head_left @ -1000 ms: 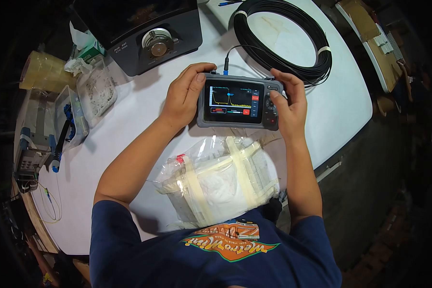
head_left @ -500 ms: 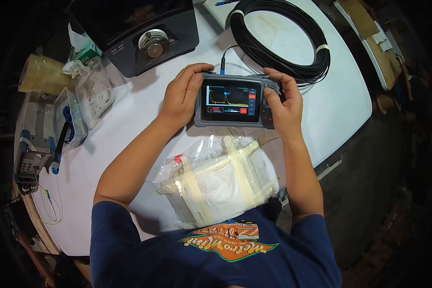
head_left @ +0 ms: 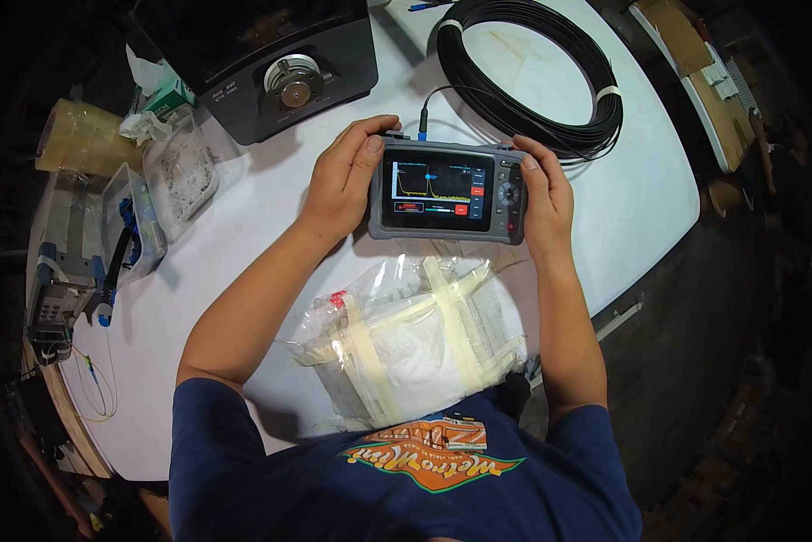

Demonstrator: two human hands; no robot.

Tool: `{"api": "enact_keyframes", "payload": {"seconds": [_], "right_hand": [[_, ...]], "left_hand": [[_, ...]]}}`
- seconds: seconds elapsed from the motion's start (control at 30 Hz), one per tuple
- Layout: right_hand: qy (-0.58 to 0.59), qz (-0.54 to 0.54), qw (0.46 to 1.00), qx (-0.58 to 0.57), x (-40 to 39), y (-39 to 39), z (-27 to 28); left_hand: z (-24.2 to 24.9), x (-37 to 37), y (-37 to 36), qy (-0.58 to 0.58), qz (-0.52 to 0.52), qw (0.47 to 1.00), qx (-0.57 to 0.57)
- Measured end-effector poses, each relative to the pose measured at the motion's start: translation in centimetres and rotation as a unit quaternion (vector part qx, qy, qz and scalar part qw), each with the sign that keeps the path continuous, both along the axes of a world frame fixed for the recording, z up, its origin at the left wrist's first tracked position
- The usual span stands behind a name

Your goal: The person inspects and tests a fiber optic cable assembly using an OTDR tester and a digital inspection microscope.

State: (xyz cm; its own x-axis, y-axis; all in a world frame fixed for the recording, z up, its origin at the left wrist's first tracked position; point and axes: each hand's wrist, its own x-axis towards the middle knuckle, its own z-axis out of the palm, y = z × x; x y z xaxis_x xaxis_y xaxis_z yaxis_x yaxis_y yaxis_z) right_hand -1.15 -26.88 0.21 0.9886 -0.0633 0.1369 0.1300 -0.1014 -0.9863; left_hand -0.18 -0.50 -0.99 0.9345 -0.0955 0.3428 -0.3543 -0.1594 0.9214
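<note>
Between my two hands is a grey handheld OTDR tester (head_left: 442, 221), its screen lit with a yellow trace and a blue marker. My left hand (head_left: 345, 176) grips its left edge, fingers curled over the top corner. Along the right edge my right hand (head_left: 548, 194) is wrapped, the thumb resting beside the buttons. A thin black cable with a blue connector (head_left: 422, 128) plugs into the tester's top and runs to a large coil of black cable (head_left: 564, 113) behind it. Below the tester lies a taped clear plastic package (head_left: 406, 339), close to my body.
A dark grey machine (head_left: 293, 90) stands at the back left. Left of it are a tissue box (head_left: 171, 98), rolls of clear tape (head_left: 85, 140) and plastic tubs (head_left: 133, 221) with small parts. Thin yellow fibre (head_left: 99, 388) hangs near the left table edge. Another person's arm shows at lower left.
My right thumb has come off the tester's buttons to its right edge. The tester has shifted slightly to the right. My left hand keeps its grip.
</note>
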Motion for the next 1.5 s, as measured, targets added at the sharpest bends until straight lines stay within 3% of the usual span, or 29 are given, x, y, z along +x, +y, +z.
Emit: {"api": "enact_keyframes", "payload": {"seconds": [0.4,0.73,1.5], "right_hand": [[0.105,0.14,0.981,0.079,-0.3,-2.4,1.6],[0.108,0.109,0.987,0.045,-0.4,-1.8,1.7],[0.075,0.176,0.98,0.046,-0.3,-2.5,1.8]], "left_hand": [[0.1,0.0,0.1,0.024,-0.005,1.0,0.0],[0.2,-0.2,0.4,0.049,-0.028,0.998,0.025],[-0.2,0.1,0.4,0.02,-0.013,1.0,-0.008]]}}
